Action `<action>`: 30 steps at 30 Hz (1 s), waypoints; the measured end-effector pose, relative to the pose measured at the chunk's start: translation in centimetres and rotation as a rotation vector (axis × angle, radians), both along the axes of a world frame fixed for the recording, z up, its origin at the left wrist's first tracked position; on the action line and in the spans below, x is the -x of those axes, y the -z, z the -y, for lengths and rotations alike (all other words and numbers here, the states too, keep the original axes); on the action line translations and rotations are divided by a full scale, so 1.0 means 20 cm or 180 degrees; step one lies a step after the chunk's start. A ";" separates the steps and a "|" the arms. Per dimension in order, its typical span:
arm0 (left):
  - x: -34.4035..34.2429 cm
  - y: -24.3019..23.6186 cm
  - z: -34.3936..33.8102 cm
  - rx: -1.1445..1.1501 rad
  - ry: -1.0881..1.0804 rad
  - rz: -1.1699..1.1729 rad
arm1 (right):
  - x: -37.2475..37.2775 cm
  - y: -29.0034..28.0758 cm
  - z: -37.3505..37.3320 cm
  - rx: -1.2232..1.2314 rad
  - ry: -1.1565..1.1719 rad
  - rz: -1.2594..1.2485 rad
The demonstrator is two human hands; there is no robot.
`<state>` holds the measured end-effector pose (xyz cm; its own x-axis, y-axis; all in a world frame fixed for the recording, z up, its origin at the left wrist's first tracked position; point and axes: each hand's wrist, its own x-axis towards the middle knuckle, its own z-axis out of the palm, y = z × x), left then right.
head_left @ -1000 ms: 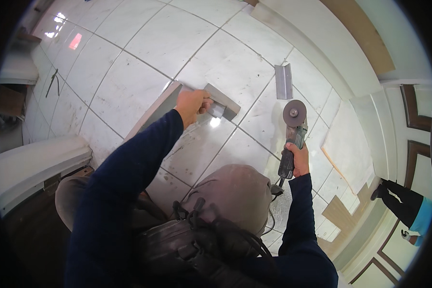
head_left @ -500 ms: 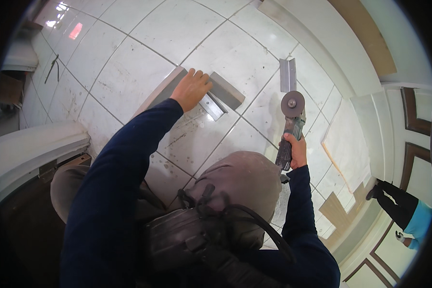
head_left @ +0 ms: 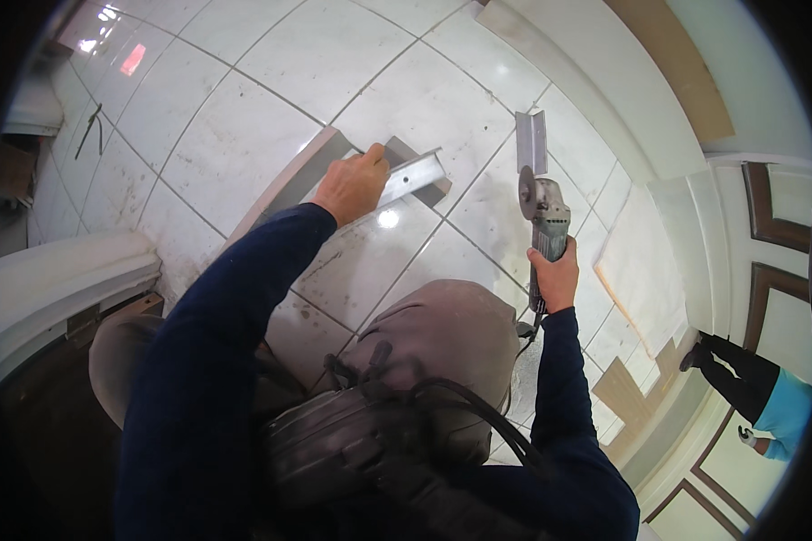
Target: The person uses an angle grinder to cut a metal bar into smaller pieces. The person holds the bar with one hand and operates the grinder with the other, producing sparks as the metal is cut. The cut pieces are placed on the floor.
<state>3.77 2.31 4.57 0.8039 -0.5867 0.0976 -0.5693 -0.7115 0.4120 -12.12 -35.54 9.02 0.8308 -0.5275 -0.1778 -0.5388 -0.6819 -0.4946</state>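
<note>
My left hand (head_left: 352,186) is closed around one end of a shiny metal profile (head_left: 415,176) with a small hole in it. The profile slants over a short grey strip (head_left: 404,148); whether they touch is unclear. Beside this hand runs a longer grey strip (head_left: 309,162) on the floor. My right hand (head_left: 557,274) grips the body of an angle grinder (head_left: 550,225), held over the tiles with its head pointing away from me. Its round disc (head_left: 527,192) is turned partly edge-on. Just beyond the disc lies a short grey metal angle piece (head_left: 532,144).
White tiles (head_left: 244,117) with dirt marks cover the floor. A long pale panel (head_left: 595,99) runs along the right. Brown board pieces (head_left: 618,397) lie lower right, near a person (head_left: 776,406) in a light blue top. A dark cord (head_left: 487,415) crosses by my knee.
My left hand has swung the metal profile so its free end now points up and right. My right hand has rotated the grinder, turning the disc from face-up to nearly edge-on.
</note>
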 end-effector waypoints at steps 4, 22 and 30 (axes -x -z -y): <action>-0.02 0.03 0.10 0.0011 -0.0346 -0.0361 | -0.12 -0.05 -0.09 0.0873 -0.0389 -0.0159; 0.00 0.12 0.11 0.0065 -0.0462 -0.0571 | -0.54 0.02 -0.32 0.1988 -0.1933 -0.0154; -0.01 0.11 0.10 0.0066 -0.0495 -0.0620 | -0.43 0.05 -0.26 0.1914 -0.1779 -0.0230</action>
<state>4.02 0.38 2.30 0.8892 -0.4538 -0.0575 -0.3618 -0.7747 0.5186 -3.61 -30.43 8.00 0.9963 -0.0616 -0.0599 -0.0578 -0.9963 0.0635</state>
